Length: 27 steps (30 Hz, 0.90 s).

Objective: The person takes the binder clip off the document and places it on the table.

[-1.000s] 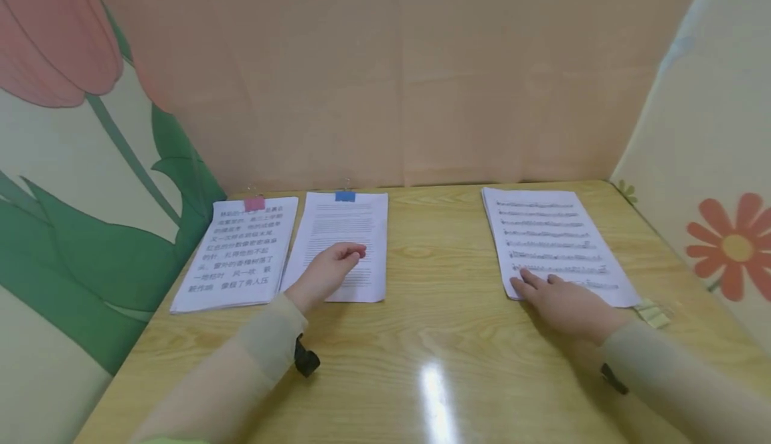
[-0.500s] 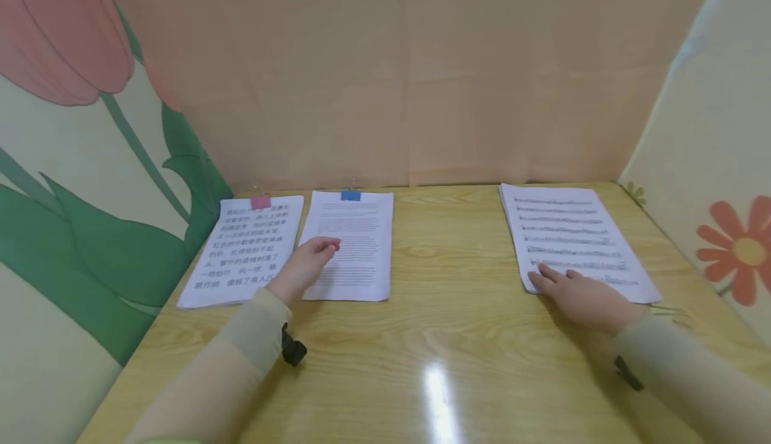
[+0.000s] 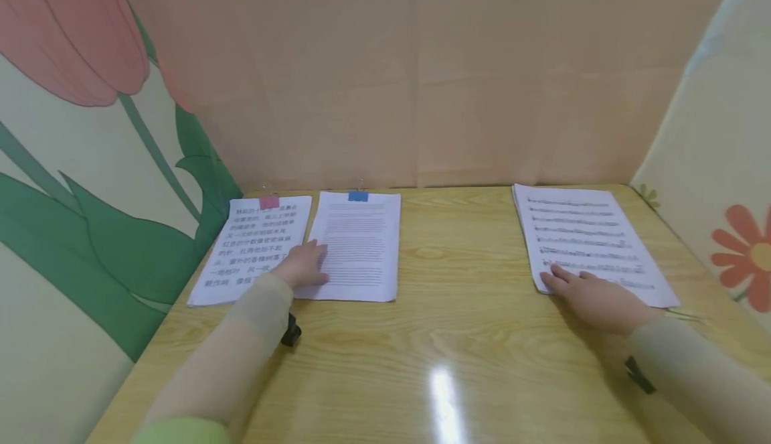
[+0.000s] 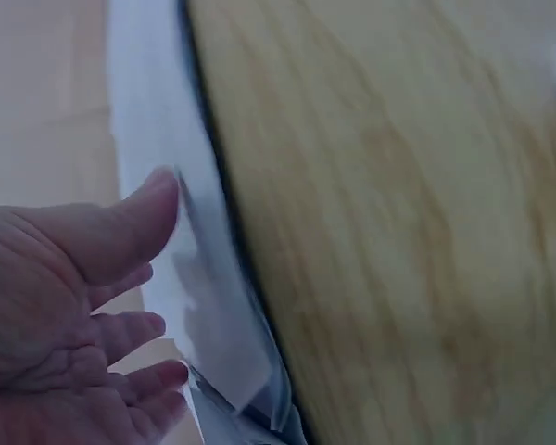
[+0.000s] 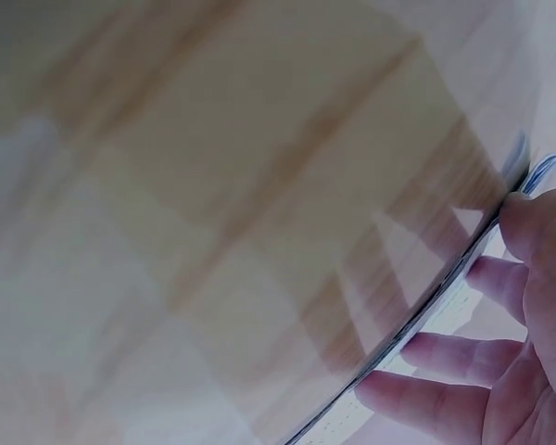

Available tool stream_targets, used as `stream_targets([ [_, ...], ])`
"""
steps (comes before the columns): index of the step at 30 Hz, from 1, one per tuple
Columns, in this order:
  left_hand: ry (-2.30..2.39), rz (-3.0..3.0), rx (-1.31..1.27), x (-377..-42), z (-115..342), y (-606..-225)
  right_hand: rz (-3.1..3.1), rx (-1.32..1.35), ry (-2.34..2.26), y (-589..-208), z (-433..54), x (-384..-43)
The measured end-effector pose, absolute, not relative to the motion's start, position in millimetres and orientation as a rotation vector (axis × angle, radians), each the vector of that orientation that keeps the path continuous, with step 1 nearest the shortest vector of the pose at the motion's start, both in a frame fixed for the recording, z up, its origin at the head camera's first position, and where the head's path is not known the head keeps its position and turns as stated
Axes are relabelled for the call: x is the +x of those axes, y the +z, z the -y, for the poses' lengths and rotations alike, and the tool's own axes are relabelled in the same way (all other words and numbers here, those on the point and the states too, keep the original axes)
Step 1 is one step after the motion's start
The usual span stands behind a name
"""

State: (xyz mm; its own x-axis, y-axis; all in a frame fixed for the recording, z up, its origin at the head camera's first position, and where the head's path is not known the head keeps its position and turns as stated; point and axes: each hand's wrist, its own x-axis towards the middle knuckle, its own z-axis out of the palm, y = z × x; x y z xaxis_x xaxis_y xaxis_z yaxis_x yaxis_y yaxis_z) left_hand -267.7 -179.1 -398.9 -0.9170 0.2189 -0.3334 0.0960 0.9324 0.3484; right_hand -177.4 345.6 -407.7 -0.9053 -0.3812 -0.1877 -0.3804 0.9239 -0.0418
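Observation:
My left hand (image 3: 303, 264), fingers spread, is over the left edge of a stack of printed sheets (image 3: 355, 250) with a blue binder clip (image 3: 358, 196) at its top. In the left wrist view its thumb and fingers are extended beside the white paper (image 4: 218, 306). Left of that lies a stack of large-print Chinese text (image 3: 259, 240) with a pink binder clip (image 3: 269, 201); the hand overlaps its right edge. My right hand (image 3: 599, 300) rests with extended fingers on the lower left part of a sheet music stack (image 3: 581, 236). In the right wrist view its fingertips touch the paper edge (image 5: 412, 326).
The stacks lie on a wood-grain table (image 3: 458, 283). Behind it hangs a beige cloth (image 3: 415, 76). Flower-painted walls stand left and right. A pale green item (image 3: 683, 313) peeks out at the music stack's lower right corner, mostly hidden by my right arm.
My left hand has moved left, from over the blue-clipped stack to its left edge, and its curled fingers have spread. My right hand stays on the sheet music. The view has shifted slightly left.

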Motion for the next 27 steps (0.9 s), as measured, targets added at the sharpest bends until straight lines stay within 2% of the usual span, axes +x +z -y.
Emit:
stream_targets([
  [3, 0.312, -2.662, 0.282, -268, 178, -404, -2.888, -0.570, -0.020, -408, -346, -178],
  [13, 0.275, -2.659, 0.409, -256, 154, -413, -2.879, -0.584, 0.011, -407, -345, -179],
  [27, 0.201, -2.671, 0.582, -211, 104, -415, -2.863, -0.534, -0.053, -409, -348, -182],
])
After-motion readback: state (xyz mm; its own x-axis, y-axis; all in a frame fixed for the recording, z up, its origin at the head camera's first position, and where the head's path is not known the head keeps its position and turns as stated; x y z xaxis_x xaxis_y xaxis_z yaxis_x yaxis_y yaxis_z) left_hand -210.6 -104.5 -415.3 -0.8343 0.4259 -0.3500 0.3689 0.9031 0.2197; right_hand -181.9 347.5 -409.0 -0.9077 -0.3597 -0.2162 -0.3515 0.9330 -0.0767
